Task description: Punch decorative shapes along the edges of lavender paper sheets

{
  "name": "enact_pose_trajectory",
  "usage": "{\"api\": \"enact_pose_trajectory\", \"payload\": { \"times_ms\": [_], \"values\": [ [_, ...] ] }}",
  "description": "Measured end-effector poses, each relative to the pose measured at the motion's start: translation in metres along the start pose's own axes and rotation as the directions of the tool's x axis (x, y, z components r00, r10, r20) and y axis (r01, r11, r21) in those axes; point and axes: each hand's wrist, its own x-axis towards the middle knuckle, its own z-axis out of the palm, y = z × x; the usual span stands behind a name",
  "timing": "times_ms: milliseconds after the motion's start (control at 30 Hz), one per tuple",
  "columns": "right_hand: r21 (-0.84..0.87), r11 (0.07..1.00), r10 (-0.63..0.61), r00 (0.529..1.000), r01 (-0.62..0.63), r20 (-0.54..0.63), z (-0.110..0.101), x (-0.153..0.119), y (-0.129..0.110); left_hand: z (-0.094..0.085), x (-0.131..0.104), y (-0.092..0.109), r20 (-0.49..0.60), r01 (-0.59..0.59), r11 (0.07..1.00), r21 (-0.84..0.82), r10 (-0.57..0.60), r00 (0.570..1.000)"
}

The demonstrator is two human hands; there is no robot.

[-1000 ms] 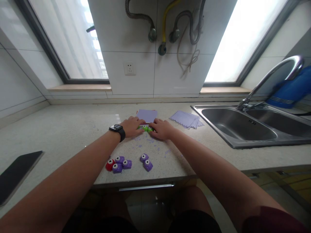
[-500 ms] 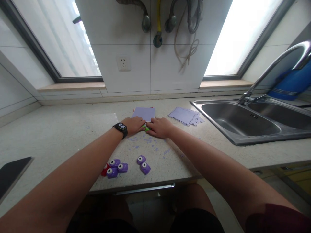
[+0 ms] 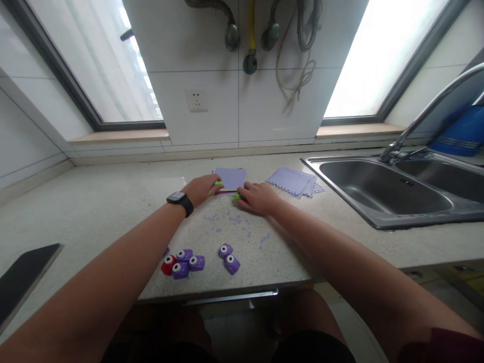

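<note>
My left hand (image 3: 204, 189), with a black watch on the wrist, is closed on a small green item (image 3: 219, 183) at the left edge of a stack of purple paper (image 3: 232, 178). My right hand (image 3: 258, 197) grips another green item (image 3: 237, 196) just in front of the stack's right corner. Sheets with notched edges (image 3: 291, 181) lie fanned out to the right. Small purple paper scraps (image 3: 236, 220) are scattered in front of the hands. Nearer the counter's edge sit several purple punches (image 3: 180, 270), a red punch (image 3: 168, 264) and a separate purple pair (image 3: 231, 263).
A steel double sink (image 3: 381, 187) with a tall faucet (image 3: 427, 108) is set into the counter (image 3: 113, 201) at the right. A blue object (image 3: 459, 133) stands behind it. A dark flat board (image 3: 26, 275) lies at the left edge.
My hands have moved apart; the left one has shifted left and up beside the paper stack. Green now shows at each hand. The whole view has shifted slightly.
</note>
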Motion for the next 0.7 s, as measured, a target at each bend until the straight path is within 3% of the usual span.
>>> {"api": "enact_pose_trajectory", "payload": {
  "times_ms": [133, 333, 533, 700],
  "values": [
    [0.031, 0.999, 0.032, 0.999, -0.033, 0.025, 0.002, 0.002, 0.007, -0.02, -0.029, -0.003, -0.077, 0.145, 0.973, -0.18, -0.161, 0.984],
    [0.033, 0.999, 0.031, 0.997, -0.033, 0.073, 0.004, 0.005, 0.009, -0.046, -0.091, -0.011, 0.006, 0.287, 0.892, -0.349, -0.304, 0.953],
    [0.021, 1.0, 0.01, 0.993, -0.013, 0.115, 0.002, 0.01, 0.008, -0.054, -0.148, -0.028, -0.005, 0.364, 0.889, -0.277, -0.38, 0.925],
    [-0.009, 1.0, 0.024, 0.993, -0.023, 0.112, 0.001, 0.011, 0.006, -0.057, -0.175, -0.049, 0.0, 0.379, 0.917, -0.122, -0.382, 0.924]
  ]
}}
